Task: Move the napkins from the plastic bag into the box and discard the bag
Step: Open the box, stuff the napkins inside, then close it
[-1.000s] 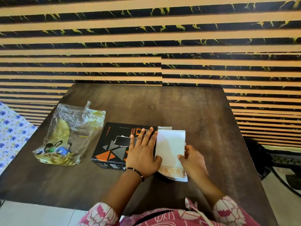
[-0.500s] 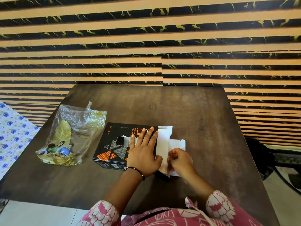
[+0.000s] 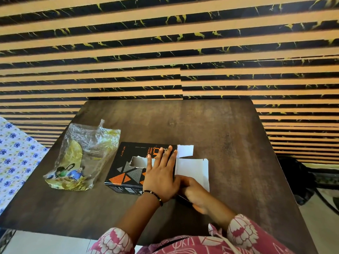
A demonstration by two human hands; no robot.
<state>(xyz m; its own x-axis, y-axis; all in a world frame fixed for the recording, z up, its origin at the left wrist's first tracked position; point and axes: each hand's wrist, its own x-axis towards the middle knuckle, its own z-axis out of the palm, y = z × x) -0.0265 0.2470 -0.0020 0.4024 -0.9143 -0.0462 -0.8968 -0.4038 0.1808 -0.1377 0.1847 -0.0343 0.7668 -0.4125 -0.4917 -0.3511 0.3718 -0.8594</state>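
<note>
A black box [image 3: 126, 162] with orange triangles lies in the middle of the dark wooden table [image 3: 220, 129]. Something white shows through a torn hole [image 3: 138, 161] in its top. My left hand [image 3: 161, 175] lies flat on the box's right half, fingers spread. My right hand [image 3: 196, 195] is at the box's open right end, its fingertips hidden behind my left hand. The white end flaps [image 3: 192, 169] lie folded out on the table. No napkins show outside the box. The crumpled clear and yellow plastic bag [image 3: 82, 156] lies left of the box, apart from both hands.
A striped black and tan wall [image 3: 168, 52] rises straight behind the table. A floral cloth [image 3: 14, 156] lies off the table's left edge. Dark objects and a cable [image 3: 297, 178] sit on the floor at the right.
The white napkin stack that my right hand held at the box's right end has gone into the box. My right hand moved left to the opening. My left hand stayed flat on top.
</note>
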